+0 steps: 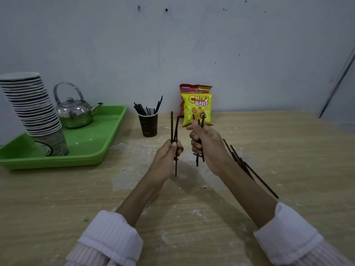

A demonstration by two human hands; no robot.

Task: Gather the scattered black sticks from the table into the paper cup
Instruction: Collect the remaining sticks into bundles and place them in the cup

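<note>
Gripping black sticks (172, 127) upright: both hands (169, 152).

Yellow snack bag (196, 110), standing against the wall — "CHIKI Balls" in red and white letters; smaller print below is unreadable. Red bag (195, 88) behind it — "Kentang Goreng" on its top edge. Dark paper cup (148, 124) — faint word near the base, apparently "latte".

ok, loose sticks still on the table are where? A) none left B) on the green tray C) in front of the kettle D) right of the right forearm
D: a few black sticks lie on the table beside the right forearm; the tray holds none.
</note>
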